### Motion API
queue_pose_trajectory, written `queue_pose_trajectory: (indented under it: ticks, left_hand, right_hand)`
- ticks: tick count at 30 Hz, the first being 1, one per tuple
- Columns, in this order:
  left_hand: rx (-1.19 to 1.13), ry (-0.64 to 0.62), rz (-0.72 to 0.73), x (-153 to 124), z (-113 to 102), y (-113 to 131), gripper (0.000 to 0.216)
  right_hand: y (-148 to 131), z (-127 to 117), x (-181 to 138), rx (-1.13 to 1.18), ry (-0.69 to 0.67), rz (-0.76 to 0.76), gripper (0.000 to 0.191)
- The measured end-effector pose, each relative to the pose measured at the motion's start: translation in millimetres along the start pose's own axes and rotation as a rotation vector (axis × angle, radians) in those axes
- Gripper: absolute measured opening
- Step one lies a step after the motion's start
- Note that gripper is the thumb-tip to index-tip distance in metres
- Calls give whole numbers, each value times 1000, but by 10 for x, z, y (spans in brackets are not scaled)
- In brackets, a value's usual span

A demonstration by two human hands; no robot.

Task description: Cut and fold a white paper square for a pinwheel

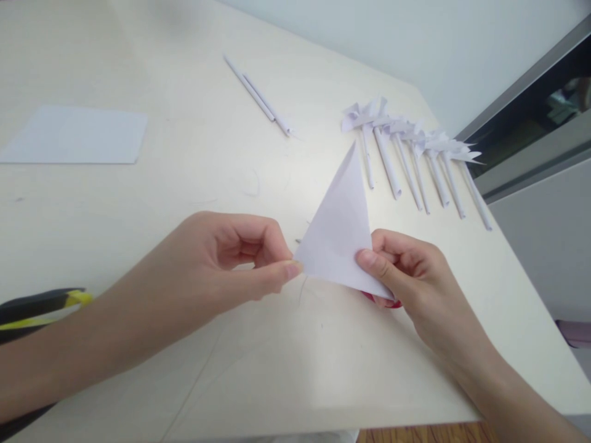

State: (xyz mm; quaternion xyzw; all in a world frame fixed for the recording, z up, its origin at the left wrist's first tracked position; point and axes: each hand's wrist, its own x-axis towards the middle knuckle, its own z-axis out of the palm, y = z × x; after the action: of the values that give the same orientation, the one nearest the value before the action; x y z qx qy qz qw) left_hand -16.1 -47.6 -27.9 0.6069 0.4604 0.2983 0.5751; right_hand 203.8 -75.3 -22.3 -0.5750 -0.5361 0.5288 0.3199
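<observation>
Between my two hands a white sheet of paper [339,227], folded into a triangle, is held up above the table with one point upward. My left hand [240,258] pinches its lower left corner between thumb and forefinger. On the other side my right hand [410,277] grips the lower right edge, thumb in front and fingers behind. A small red object [394,304] shows under the paper by my right fingers; most of it is hidden, so its kind is unclear.
Several paper pinwheels [406,132] on rolled paper sticks lie in a row at the right. Two loose paper rolls [258,98] rest farther back. White paper [78,135] lies at the left on the pale table [184,166]. A black and yellow item [41,307] is partly behind my left forearm.
</observation>
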Motion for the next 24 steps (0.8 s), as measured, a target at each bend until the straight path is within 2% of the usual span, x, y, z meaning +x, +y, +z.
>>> queue_pose_trajectory:
  ticks: [4,6,8,10,14,18,20,22,24]
  left_hand:
    - [5,75,-92,-18,-36,13,26]
    - [-33,43,24,-29,-41,42,25]
    - [-9,89,-110,-34,-28,65,25]
    - [-6,117,-139,-26,-6,58,26]
    - [-15,189,109,16,12,-43,26]
    - [-6,218,132,19,8,-46,25]
    - [21,204,-14,0,21,16,26]
    - [21,145,-140,-21,39,82,26]
    - [-5,63,-194,-35,49,123,26]
  right_hand:
    - [-14,-23,-3,42,-82,-21,31]
    - [-15,-32,-4,76,-88,-32,29]
    - [-9,-33,-6,91,-52,-51,29]
    - [0,-26,-9,86,-12,-75,31]
    - [15,-6,2,58,19,-82,31]
    - [39,-30,29,56,-31,-89,19]
    - [55,-62,35,36,-49,-80,16]
    - [67,-93,41,-62,24,-121,21]
    - [69,-112,54,-170,120,-195,26]
